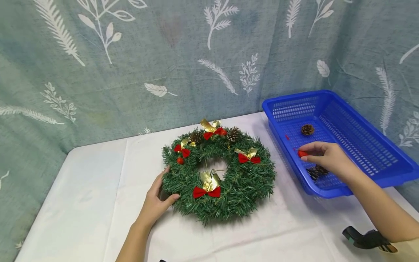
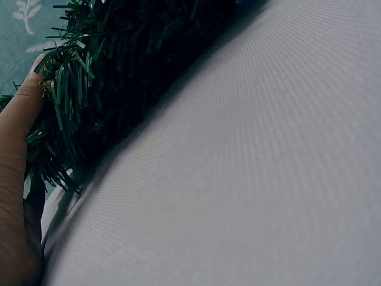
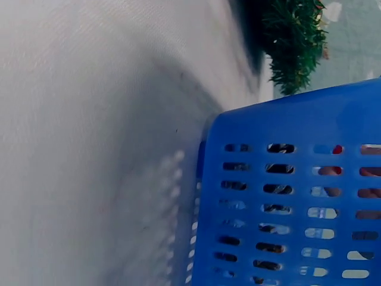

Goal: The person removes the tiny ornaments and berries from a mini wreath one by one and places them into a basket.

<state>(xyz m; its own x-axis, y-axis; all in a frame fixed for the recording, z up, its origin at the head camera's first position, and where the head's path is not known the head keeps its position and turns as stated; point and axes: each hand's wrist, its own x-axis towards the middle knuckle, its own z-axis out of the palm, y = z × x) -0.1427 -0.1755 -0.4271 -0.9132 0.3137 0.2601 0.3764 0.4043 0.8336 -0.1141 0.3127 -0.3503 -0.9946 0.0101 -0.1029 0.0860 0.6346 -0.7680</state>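
White cloth lies beneath the wreath. My left hand, fingers loosely spread, touches its edge around nine o'clock, probably steadying it; my right hand pinches a red ball in the basket toward three o'clock, seemingly placed within easy reach.

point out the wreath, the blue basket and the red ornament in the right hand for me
Wreath [image 1: 240, 185]: head view, on the green foliage right of the lower bow.
Blue basket [image 1: 355, 136]: head view, on its right-hand inner wall.
Red ornament [image 1: 302, 154]: head view, on its exposed surface.
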